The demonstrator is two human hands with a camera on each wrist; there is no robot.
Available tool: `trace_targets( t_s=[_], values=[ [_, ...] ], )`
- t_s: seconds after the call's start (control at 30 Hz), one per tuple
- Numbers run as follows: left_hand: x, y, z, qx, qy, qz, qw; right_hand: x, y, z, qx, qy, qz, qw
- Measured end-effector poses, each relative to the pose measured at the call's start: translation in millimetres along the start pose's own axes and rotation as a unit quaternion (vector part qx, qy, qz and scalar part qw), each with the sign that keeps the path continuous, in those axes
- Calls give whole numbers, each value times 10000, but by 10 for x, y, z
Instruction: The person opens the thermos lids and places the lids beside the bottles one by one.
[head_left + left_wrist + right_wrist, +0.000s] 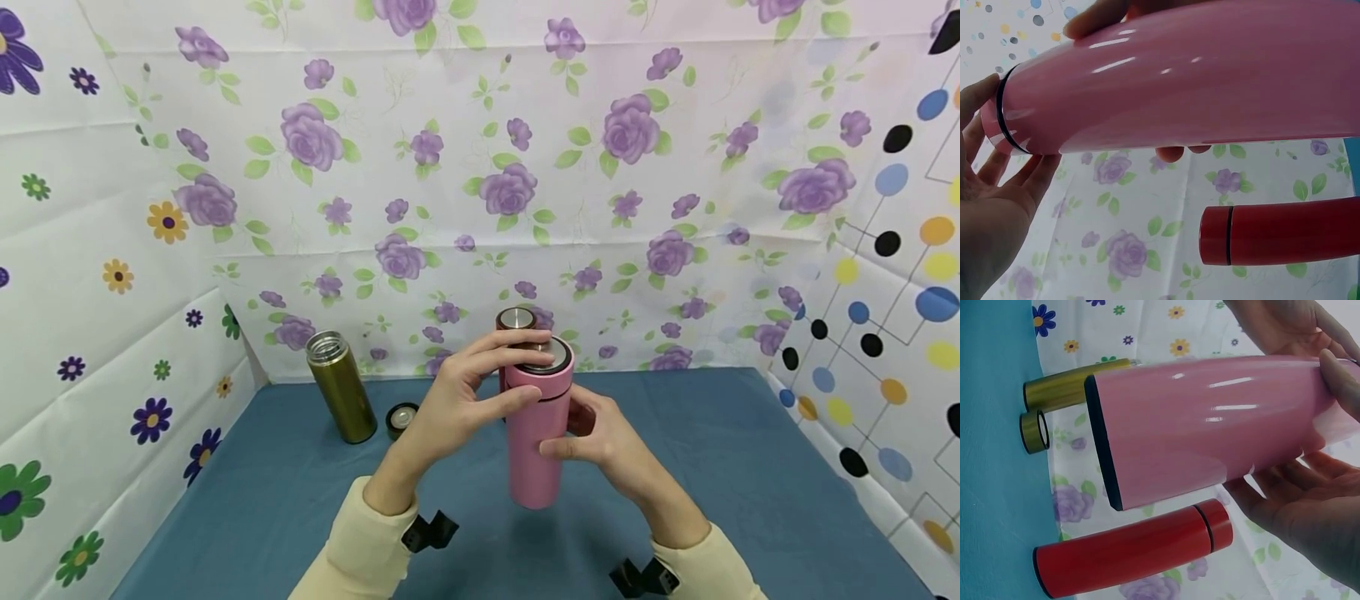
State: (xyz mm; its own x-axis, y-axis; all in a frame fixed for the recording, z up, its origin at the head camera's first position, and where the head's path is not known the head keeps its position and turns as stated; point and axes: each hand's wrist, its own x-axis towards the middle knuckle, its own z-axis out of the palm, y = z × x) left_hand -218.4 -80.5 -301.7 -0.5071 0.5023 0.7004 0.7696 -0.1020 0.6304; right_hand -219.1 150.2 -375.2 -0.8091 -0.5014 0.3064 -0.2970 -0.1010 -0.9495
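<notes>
A pink thermos [536, 458] is held nearly upright a little above the table, its lid [542, 382] on top with a silver disc. My left hand [468, 387] grips the lid, thumb on the near side and fingers across the far side and top edge. Around the upper body, my right hand [603, 433] holds the thermos, thumb in front. In the left wrist view the dark seam shows between lid and body. Right behind stands a red thermos [1129, 553], its cap on, mostly hidden by the pink one in the head view.
An olive-green thermos [342, 396] stands without its lid at the back left. Its small lid [402, 415] lies beside it on the blue tablecloth [247, 508]. Floral cloth [465, 167] hangs behind the table, with patterned cloths at both sides.
</notes>
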Motion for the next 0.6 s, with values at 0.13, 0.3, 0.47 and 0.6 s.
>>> trace_targets(
  t_s=[0.13, 0.3, 0.47, 0.6],
  values=[
    [15, 13, 34, 286, 222, 162, 9992, 8, -15, 26, -261, 174, -37, 9995],
    [27, 24, 68, 576, 360, 225, 9974, 5, -40, 52, -492, 348, -68, 9982],
    [24, 27, 44, 436, 235, 185, 9986, 3, -41, 56, -381, 355, -26, 9986],
    [23, 22, 16, 232, 73, 151, 9996, 6, -22, 43, -225, 241, -51, 9994]
  ],
)
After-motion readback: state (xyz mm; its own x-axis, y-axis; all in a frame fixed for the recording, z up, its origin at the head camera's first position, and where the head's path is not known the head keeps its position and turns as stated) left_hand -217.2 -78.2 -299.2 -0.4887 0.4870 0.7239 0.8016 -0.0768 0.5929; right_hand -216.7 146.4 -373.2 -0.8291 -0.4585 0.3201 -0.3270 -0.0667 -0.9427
